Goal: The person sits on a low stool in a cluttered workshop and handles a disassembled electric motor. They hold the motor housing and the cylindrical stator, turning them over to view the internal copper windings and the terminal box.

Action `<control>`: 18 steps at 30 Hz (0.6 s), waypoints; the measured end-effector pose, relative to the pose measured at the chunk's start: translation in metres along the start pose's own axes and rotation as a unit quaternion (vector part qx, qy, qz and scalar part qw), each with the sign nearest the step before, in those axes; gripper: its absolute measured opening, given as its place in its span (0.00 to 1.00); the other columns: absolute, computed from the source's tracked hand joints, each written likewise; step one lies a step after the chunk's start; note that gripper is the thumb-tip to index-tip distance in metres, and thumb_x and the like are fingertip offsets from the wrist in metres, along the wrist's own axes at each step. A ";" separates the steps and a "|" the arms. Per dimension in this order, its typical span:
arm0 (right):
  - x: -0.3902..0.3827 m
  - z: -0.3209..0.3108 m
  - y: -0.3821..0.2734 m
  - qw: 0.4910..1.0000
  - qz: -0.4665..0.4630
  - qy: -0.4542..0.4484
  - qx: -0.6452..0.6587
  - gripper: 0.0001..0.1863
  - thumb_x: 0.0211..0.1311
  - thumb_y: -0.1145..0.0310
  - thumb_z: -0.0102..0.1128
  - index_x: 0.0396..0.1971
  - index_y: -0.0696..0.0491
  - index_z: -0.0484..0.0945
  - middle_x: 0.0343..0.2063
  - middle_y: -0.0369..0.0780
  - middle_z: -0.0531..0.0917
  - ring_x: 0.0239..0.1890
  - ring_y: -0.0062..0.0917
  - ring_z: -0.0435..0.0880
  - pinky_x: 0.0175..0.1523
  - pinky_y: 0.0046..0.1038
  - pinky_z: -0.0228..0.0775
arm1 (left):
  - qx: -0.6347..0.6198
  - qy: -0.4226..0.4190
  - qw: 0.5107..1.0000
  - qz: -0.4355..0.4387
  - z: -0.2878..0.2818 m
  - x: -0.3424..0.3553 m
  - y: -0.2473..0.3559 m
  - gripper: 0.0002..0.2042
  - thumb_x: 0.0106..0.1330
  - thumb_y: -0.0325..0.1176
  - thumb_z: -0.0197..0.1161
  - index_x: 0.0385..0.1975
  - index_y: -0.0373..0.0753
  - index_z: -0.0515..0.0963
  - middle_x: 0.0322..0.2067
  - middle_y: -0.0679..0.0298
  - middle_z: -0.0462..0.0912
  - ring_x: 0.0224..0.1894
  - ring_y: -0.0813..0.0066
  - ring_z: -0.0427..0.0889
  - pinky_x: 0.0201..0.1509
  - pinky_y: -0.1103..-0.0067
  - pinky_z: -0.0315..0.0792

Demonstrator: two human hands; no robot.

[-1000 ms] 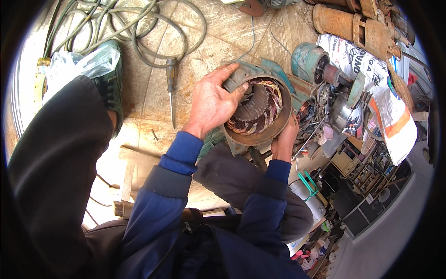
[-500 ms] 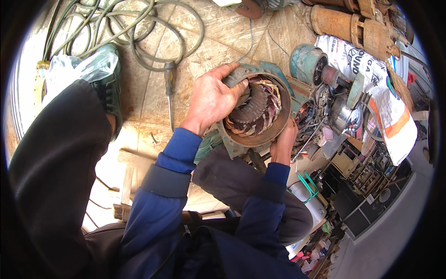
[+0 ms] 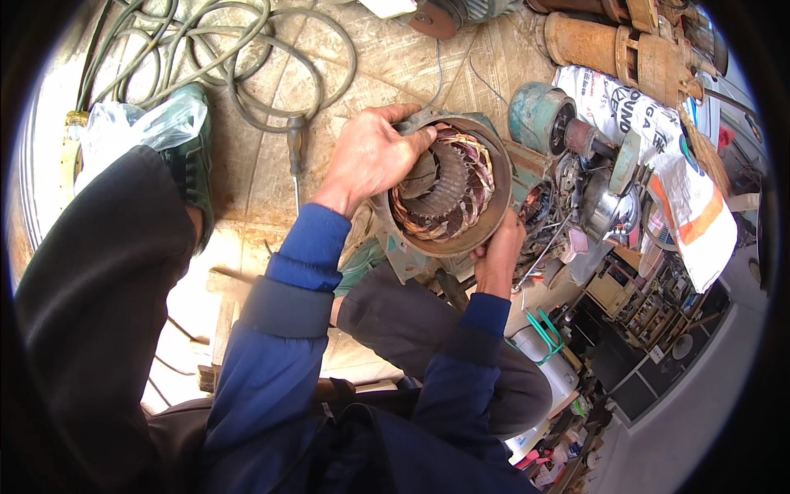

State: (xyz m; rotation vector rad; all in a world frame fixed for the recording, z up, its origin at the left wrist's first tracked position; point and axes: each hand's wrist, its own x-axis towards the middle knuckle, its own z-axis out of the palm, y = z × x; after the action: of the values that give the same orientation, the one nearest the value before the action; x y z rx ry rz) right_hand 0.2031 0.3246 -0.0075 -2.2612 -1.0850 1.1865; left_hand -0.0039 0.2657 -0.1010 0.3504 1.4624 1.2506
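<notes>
An electric motor stator housing point(image 3: 499, 191), round and worn green-grey, is held between my two hands with its open end facing up. Inside it, a ring of copper windings point(image 3: 473, 216) surrounds the ribbed core point(image 3: 455, 177). My left hand point(image 3: 377, 156) grips the upper left rim, thumb over the edge. At the lower right, my right hand point(image 3: 499, 249) holds the outside of the housing, with part of its fingers hidden beneath. A screwdriver point(image 3: 296, 156) lies on the floor left of my left hand.
A coiled cable point(image 3: 329, 82) lies at the upper left. To the right are a green motor part point(image 3: 531, 117), a white printed sack point(image 3: 699, 210), a metal bowl point(image 3: 609, 202) and rusty cylinders point(image 3: 588, 43). Near my left shoe point(image 3: 193, 169) is a clear plastic bag point(image 3: 140, 128).
The stator housing has shifted slightly left and tilted a little, with both hands still on it. The whole view has shifted slightly too.
</notes>
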 end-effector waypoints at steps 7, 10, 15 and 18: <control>-0.005 0.005 -0.009 1.000 -0.011 0.005 -0.020 0.18 0.71 0.52 0.50 0.28 0.50 0.71 0.13 0.33 0.70 0.08 0.19 0.60 0.14 0.26 0.48 | 0.009 -0.040 0.998 -0.049 -0.012 0.007 0.022 0.31 0.65 0.41 0.71 0.62 0.24 0.75 0.45 0.47 0.88 0.46 0.71 0.87 0.53 0.77 0.78; -0.008 0.010 -0.014 1.000 -0.008 0.013 -0.026 0.20 0.72 0.50 0.50 0.26 0.50 0.70 0.12 0.31 0.67 0.08 0.18 0.59 0.14 0.26 0.48 | -0.002 -0.056 0.996 -0.063 -0.019 0.011 0.026 0.32 0.66 0.40 0.71 0.63 0.22 0.73 0.48 0.49 0.88 0.48 0.73 0.86 0.54 0.78 0.78; -0.009 0.011 -0.021 0.999 -0.013 0.008 -0.051 0.22 0.72 0.47 0.49 0.25 0.49 0.69 0.11 0.30 0.63 0.08 0.18 0.58 0.15 0.25 0.47 | -0.028 -0.040 0.997 -0.060 -0.016 0.021 0.017 0.33 0.61 0.44 0.71 0.58 0.20 0.77 0.44 0.42 0.89 0.47 0.69 0.88 0.55 0.77 0.78; -0.011 0.014 -0.026 0.998 -0.010 0.007 -0.065 0.23 0.72 0.45 0.49 0.25 0.49 0.69 0.11 0.30 0.62 0.09 0.18 0.57 0.16 0.25 0.46 | -0.035 -0.054 0.996 -0.061 -0.019 0.030 0.012 0.34 0.61 0.44 0.71 0.58 0.18 0.76 0.45 0.41 0.88 0.48 0.67 0.88 0.56 0.77 0.77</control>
State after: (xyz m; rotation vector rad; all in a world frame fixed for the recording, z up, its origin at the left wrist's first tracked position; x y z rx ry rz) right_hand 0.1759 0.3323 0.0060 -2.3454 -1.2101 1.1196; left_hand -0.0351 0.2842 -0.1102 0.2736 1.3252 1.1628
